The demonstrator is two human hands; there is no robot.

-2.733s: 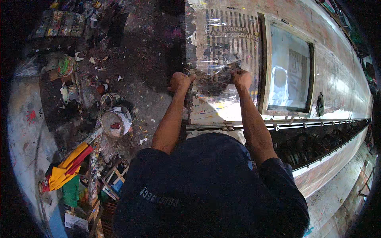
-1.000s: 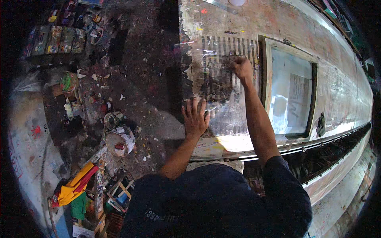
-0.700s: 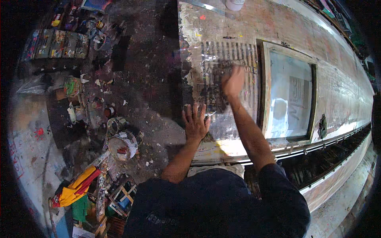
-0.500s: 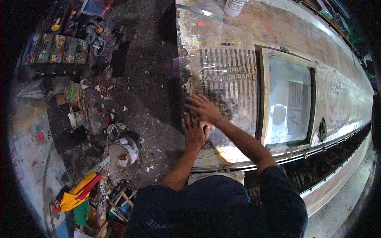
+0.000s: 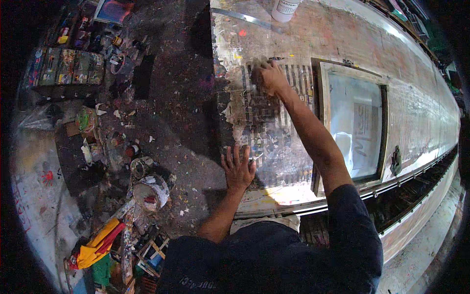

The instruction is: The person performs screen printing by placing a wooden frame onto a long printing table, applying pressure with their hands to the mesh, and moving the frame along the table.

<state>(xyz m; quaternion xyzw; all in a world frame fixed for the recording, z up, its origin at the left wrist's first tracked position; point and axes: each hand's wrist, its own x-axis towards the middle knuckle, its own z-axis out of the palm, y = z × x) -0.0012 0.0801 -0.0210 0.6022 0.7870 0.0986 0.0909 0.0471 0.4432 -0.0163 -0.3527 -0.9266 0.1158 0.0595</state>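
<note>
Clear plastic sheet point(image 5: 274, 132): lying flat over a striped print on the near end of the long paint-stained table point(image 5: 342, 44), just left of the wooden screen frame point(image 5: 350, 125).

Left hand point(image 5: 238, 169): pressing palm-down on the sheet's near-left corner at the table edge, fingers spread apart.

Right hand point(image 5: 270, 78): reaching to the sheet's far edge, arm stretching across it; fingers are curling together on the sheet, though whether they are pinching it cannot be told.

White bottle point(image 5: 285, 9): standing at the table's far end.

Paint cans point(image 5: 149, 188) and yellow cloth point(image 5: 95, 245): sitting on the littered floor to the left.
</note>
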